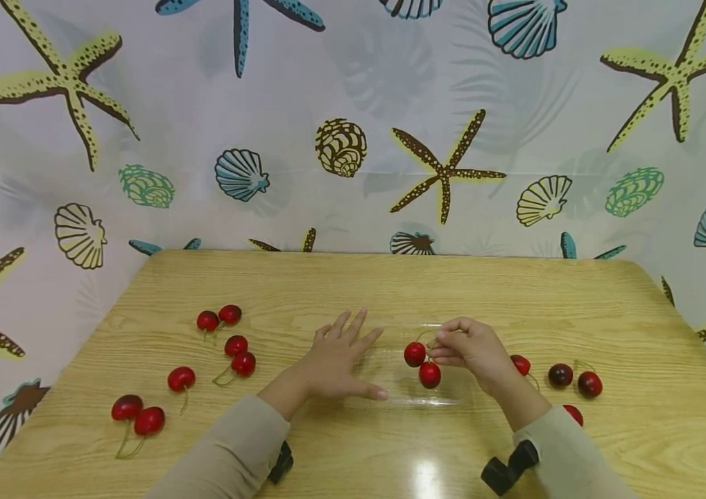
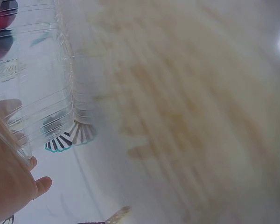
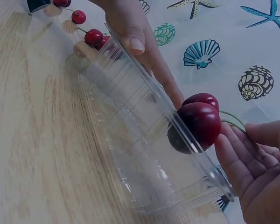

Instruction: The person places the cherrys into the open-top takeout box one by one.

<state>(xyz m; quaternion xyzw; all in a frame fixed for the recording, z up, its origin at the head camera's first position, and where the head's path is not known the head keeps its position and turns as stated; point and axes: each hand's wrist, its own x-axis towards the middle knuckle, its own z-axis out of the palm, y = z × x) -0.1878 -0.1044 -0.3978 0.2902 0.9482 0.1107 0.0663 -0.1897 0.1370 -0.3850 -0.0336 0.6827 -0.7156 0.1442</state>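
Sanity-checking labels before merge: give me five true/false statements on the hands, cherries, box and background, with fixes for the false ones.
1. The right hand pinches a pair of cherries by the stems. True.
2. The left hand also holds a cherry. False: the left hand has its fingers spread at the left side of the box, with no cherry in it.
3. The box is see-through. True.
4. Loose cherries lie only to the right of the box. False: in the head view, they lie on both sides.
5. The cloth behind the table is printed with starfish and shells. True.
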